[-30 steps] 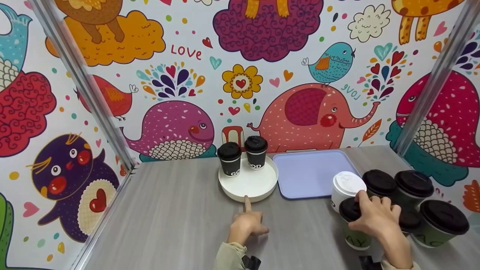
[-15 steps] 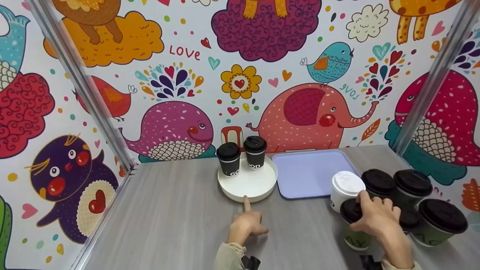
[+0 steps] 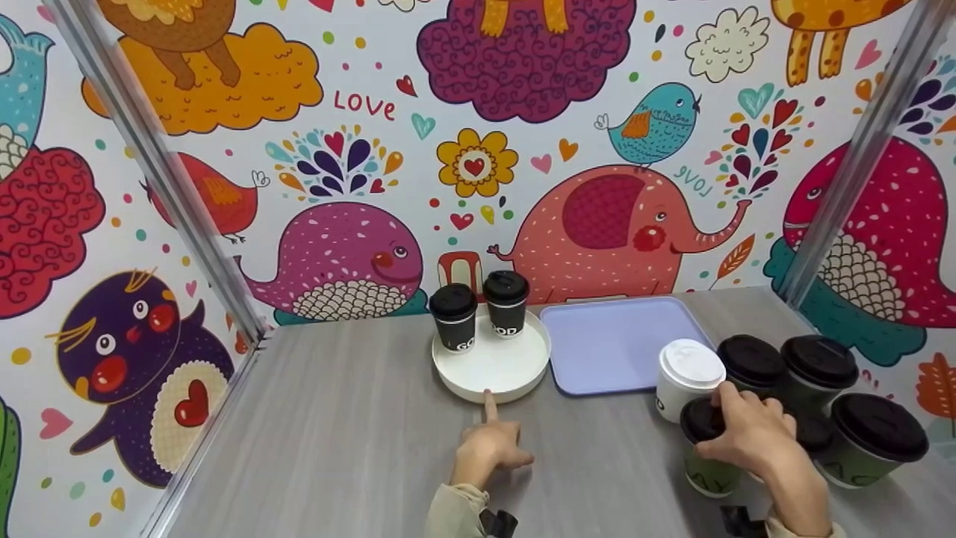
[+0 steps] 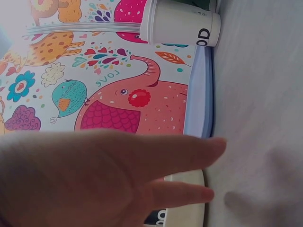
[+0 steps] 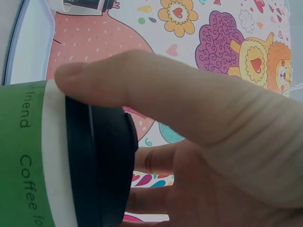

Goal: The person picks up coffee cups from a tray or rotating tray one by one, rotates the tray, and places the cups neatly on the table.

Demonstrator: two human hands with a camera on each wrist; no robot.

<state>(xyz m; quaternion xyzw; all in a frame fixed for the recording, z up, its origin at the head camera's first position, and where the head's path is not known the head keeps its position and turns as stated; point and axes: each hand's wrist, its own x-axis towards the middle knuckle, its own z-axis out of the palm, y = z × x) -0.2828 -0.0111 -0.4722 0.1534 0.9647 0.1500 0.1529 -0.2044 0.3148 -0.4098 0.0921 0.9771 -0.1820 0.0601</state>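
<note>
My left hand [image 3: 485, 452] points its straight index finger at the front rim of a round cream plate [image 3: 497, 373], the fingertip right at the rim. Two small black paper cups [image 3: 455, 332] with black lids stand at the back of that plate. My right hand [image 3: 754, 437] grips a green paper coffee cup [image 3: 709, 477] around its black lid from above. In the right wrist view, the thumb lies at the white band under the lid [image 5: 102, 161], and the other fingers reach behind it. A white cup [image 3: 688, 373] with a white lid stands just behind the green one.
Several more black-lidded cups [image 3: 872, 448] crowd around and behind my right hand. A lavender tray [image 3: 620, 347] lies between the plate and the cups. A patterned wall [image 3: 351, 254] closes off the back of the grey table [image 3: 328, 433].
The head view has drifted slightly. The green cup and my right hand have shifted a little to the right relative to the white cup. My left hand keeps its place at the plate.
</note>
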